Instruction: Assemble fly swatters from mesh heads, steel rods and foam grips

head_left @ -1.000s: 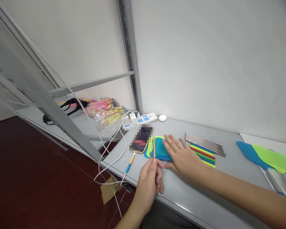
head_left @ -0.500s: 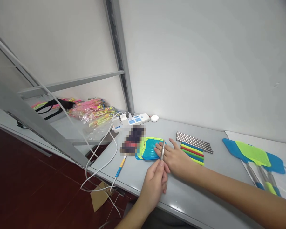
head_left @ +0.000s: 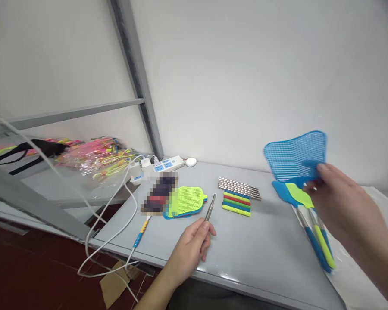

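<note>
In my left hand [head_left: 194, 241] is a short metal rod [head_left: 210, 207], its grooved end pointing up and away. My right hand [head_left: 345, 206], raised on the right, pinches a blue mesh fly swatter head [head_left: 295, 156] by its lower right edge. Below it lie several assembled fly swatters [head_left: 300, 196] with blue and green heads and coloured grips. A stack of loose swatter heads [head_left: 190, 200], green on top, rests left of the rod. Several metal rods [head_left: 237, 187] lie side by side at the middle, with coloured grip tubes [head_left: 236, 203] just in front of them.
A pixelated dark object [head_left: 160, 193] lies at the left with a cable [head_left: 141, 232] by it. Behind stands a white power strip [head_left: 166, 164] and a white oval object [head_left: 191, 162]. A grey metal post [head_left: 137, 82] rises there, with bagged colourful items [head_left: 97, 155] beyond.
My right hand has lifted the blue swatter head off the stack and carried it right and up, uncovering a green head. My left hand still holds the rod. The view has shifted right.
</note>
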`<state>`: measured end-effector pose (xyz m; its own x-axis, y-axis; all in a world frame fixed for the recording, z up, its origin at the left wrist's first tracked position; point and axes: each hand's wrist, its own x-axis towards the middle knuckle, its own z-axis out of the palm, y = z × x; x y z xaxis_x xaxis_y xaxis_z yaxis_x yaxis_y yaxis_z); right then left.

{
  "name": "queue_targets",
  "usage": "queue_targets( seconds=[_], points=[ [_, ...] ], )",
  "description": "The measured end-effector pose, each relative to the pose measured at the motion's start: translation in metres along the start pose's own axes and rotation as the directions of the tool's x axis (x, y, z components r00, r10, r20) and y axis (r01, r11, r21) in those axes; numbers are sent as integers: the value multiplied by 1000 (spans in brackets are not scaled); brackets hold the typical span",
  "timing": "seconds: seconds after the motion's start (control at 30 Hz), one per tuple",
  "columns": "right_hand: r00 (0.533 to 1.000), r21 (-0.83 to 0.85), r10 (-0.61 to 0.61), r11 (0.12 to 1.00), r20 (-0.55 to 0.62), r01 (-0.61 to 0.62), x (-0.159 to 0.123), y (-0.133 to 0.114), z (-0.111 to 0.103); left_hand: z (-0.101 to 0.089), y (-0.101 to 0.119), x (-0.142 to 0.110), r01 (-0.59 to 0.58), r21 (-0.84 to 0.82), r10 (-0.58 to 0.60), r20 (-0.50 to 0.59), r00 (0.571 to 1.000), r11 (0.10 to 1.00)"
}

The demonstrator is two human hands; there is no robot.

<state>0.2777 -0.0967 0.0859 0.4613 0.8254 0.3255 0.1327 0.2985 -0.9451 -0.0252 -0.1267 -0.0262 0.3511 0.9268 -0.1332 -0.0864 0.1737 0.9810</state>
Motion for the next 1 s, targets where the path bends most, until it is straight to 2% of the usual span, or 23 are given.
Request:
queue_targets(
  seconds=[0.07,0.13,0.2,0.27,0.33,0.43,0.53,0.6,0.77,1.0],
  points=[
    [971,270,240,935,-9,-229,-14,3,-28,9,3,3,40,80,-44,50,998,996],
    [911,404,412,836,-12,-372,-35,12,-43,22,5,6,54,167,-70,95,993,985],
    [856,516,515,745,-41,-423,-61,22,-42,37,7,10,-15,290,-27,140,990,957],
    [819,576,572,686,-49,-445,-85,31,-32,52,8,14,-168,437,90,194,977,884],
    [818,576,575,669,-1,-469,-104,37,-20,62,7,19,-336,562,216,270,938,756],
    [853,585,522,691,3,-425,-122,44,-13,68,-1,23,-518,687,327,402,855,510],
    [885,528,464,746,26,-407,-133,55,-15,66,-10,22,-597,757,378,488,787,267],
    [892,482,451,774,34,-410,-139,65,-14,64,-14,21,-590,789,391,497,775,168],
    [898,470,438,799,-27,-376,-145,83,-7,66,-15,23,-496,868,390,448,804,26],
    [894,396,448,825,-25,-403,-140,88,-9,69,-13,24,-428,903,373,393,840,12]
  ],
)
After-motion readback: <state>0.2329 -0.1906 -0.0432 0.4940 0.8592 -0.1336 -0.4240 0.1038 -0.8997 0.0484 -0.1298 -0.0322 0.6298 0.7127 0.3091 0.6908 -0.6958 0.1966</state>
